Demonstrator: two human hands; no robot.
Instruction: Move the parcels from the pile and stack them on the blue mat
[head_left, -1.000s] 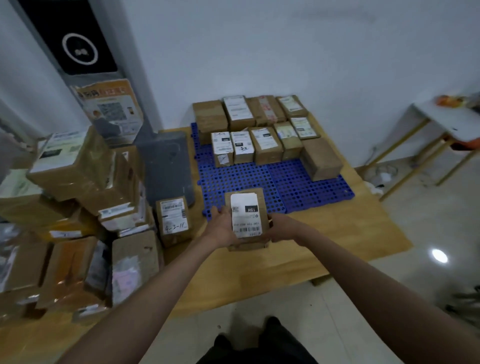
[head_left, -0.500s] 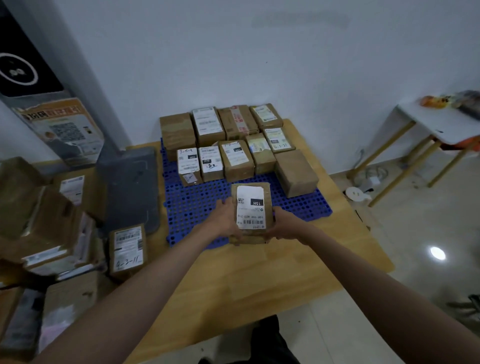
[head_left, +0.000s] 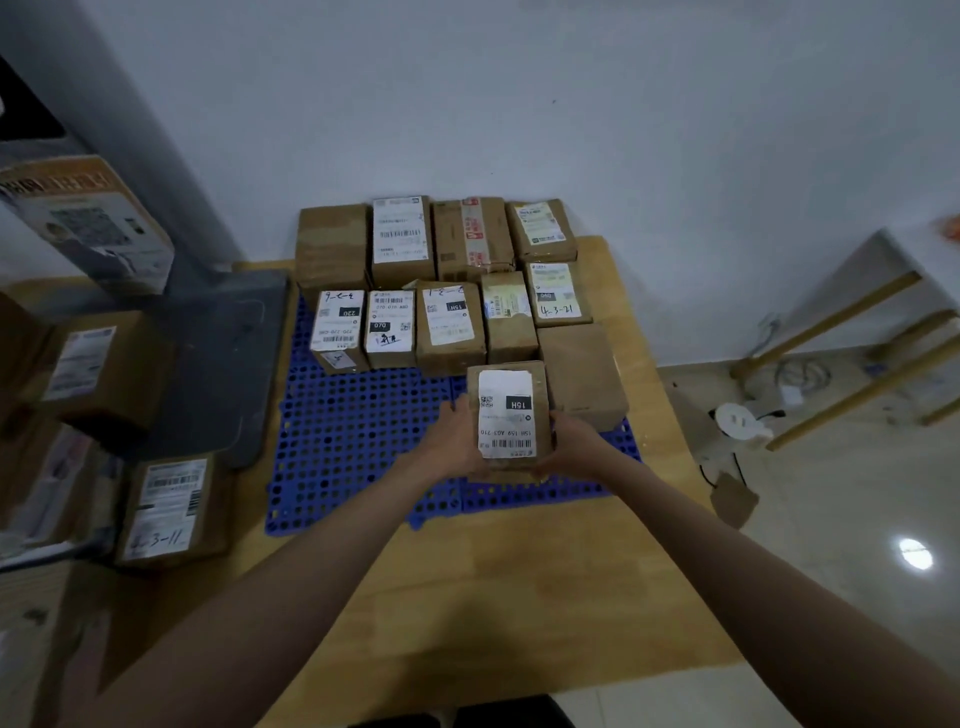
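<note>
Both hands, left (head_left: 451, 439) and right (head_left: 574, 441), clasp a brown labelled cardboard parcel (head_left: 508, 415) over the blue perforated mat (head_left: 353, 441); ten parcels placed, pile (head_left: 104, 415) remaining.

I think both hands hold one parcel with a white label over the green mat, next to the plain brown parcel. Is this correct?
Not quite: the mat is blue, not green. The head view shows it. The rest holds: the left hand and right hand hold one parcel with a white label over it, next to the plain brown parcel.

The pile of parcels (head_left: 78, 415) is blurred and cut off at left — fingers hidden behind the held parcel (head_left: 508, 415).
</note>
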